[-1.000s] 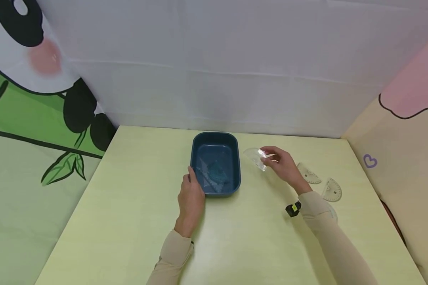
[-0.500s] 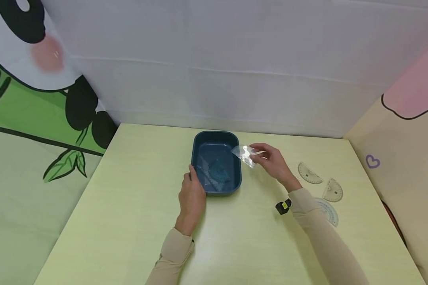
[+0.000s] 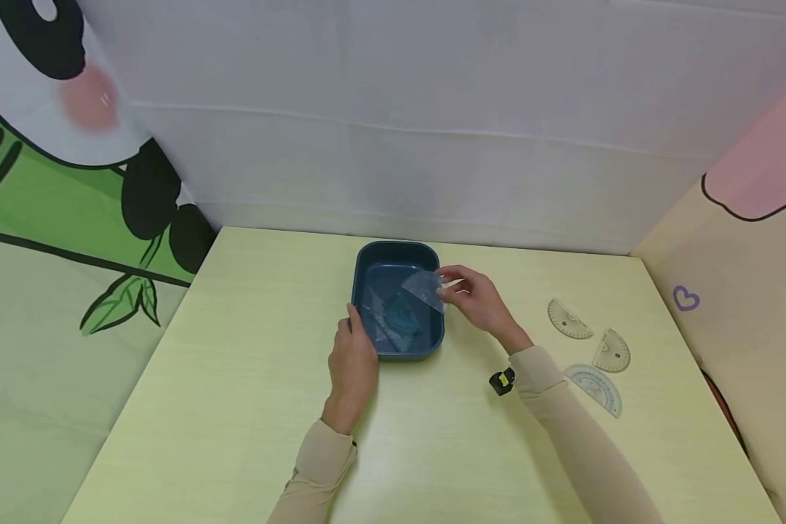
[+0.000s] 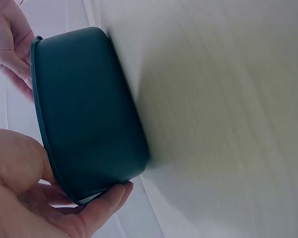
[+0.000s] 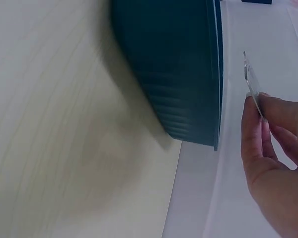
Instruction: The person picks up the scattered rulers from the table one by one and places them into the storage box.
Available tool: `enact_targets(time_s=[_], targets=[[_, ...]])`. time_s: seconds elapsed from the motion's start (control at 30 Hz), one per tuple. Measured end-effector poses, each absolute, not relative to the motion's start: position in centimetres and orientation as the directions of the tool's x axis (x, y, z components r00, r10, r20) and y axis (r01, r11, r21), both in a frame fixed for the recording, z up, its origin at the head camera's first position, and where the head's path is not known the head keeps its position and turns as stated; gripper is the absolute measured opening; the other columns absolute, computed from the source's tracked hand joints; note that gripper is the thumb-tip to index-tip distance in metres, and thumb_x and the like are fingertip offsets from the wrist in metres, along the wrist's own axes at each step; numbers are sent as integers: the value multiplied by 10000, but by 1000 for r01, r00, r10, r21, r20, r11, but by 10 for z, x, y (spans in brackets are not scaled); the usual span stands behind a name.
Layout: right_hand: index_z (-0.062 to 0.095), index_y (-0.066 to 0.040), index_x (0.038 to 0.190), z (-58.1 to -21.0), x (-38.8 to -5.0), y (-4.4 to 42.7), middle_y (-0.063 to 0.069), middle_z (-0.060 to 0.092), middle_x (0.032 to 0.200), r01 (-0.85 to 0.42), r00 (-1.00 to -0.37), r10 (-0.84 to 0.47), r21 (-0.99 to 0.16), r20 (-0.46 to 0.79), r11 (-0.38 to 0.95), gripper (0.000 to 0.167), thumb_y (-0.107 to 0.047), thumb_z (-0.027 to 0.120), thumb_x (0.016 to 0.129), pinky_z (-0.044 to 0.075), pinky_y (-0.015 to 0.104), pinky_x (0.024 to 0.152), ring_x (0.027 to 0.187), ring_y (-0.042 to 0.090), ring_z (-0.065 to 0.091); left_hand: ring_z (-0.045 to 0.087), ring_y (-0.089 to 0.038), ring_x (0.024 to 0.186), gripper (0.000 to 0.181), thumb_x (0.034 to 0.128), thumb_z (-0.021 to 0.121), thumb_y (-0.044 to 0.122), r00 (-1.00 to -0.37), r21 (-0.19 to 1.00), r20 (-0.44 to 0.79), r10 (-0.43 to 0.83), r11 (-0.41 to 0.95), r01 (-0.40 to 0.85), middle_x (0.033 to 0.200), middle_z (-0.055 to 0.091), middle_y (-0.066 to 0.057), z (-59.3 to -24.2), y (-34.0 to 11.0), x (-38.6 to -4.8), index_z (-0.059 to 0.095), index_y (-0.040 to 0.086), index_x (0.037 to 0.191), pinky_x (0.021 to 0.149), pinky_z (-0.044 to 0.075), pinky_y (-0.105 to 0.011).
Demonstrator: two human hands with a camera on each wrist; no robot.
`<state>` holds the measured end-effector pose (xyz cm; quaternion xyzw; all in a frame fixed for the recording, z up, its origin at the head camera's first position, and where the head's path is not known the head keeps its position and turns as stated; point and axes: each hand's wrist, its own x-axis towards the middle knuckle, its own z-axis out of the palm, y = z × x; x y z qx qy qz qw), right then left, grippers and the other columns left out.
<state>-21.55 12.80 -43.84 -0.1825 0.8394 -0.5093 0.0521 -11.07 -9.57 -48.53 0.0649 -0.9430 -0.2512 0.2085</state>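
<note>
Your left hand (image 3: 354, 362) grips the near left rim of the bin (image 3: 396, 253), thumb and fingers nearly closed around it. Your right hand (image 3: 477, 298) pinches a clear piece (image 3: 421, 288) above the bin's right side; three protractors (image 3: 592, 387) lie to the right on the table (image 3: 209, 386).

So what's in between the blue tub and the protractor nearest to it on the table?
In the head view, the right hand is there, above the tabletop; past it, bare tabletop runs to the protractor.

Three protractors (image 3: 611, 352) lie right of the bin (image 3: 396, 253).
</note>
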Motion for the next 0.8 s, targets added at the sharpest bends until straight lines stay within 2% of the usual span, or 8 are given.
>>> enact_targets(time_s=[0.27,0.63,0.8], targets=[[628,-6,1344,-444,-210,114,181,650,1186,-338,-899,-412,-836,150,432,374,-54,692,978,577,403,846,1013,308,698,666,-411,867,549,961,622,-28,-901,492,372,-224,871,-13,1164,601,-307,-486,-96,-111,439,-129,1469,597,554,-507],[640,15,1318,-451,-204,99,183,657,1160,-405,-871,-456,-789,180,462,358,-27,697,967,567,418,861,961,280,682,669,-424,884,536,972,608,-23,-905,498,359,-229,867,-22,1168,602,-309,-485,-96,-111,443,-125,1471,637,562,-521],[652,12,1295,-455,-203,91,158,661,1131,-469,-840,-502,-740,206,481,342,-23,706,959,574,385,831,924,257,684,670,-421,890,543,976,606,-19,-913,502,336,-232,864,-34,1183,599,-307,-484,-95,-111,432,-120,1481,631,562,-518]])
